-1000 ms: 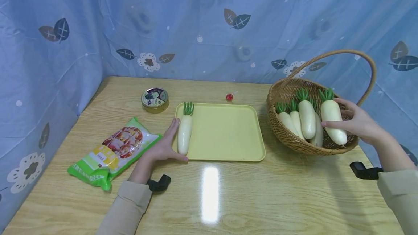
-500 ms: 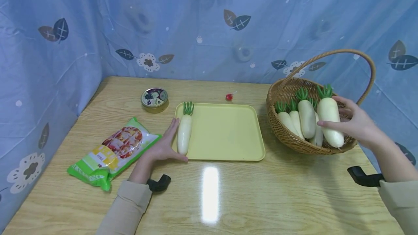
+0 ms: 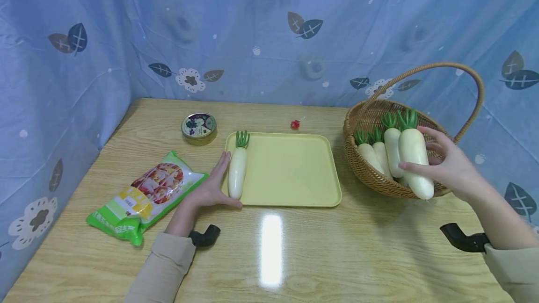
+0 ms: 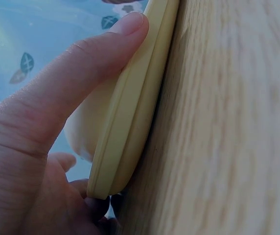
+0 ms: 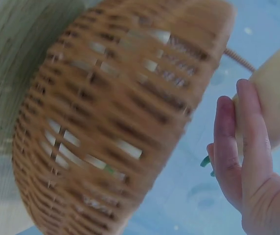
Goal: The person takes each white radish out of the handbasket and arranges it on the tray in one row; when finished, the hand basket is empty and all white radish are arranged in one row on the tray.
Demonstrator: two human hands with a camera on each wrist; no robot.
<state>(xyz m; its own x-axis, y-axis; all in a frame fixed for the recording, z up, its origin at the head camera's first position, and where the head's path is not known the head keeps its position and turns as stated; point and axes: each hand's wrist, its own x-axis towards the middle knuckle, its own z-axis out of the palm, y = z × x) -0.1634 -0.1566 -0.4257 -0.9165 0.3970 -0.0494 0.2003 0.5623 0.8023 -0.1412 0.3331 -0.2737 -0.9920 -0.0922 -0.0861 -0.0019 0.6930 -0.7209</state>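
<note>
Wooden table (image 3: 337, 256); held radish (image 3: 413, 151) white, green-topped

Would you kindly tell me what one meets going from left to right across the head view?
Green-and-white food bag → left hand → white radish lying along the left side of the yellow tray → small red item → wicker basket → beige right sleeve.
</note>
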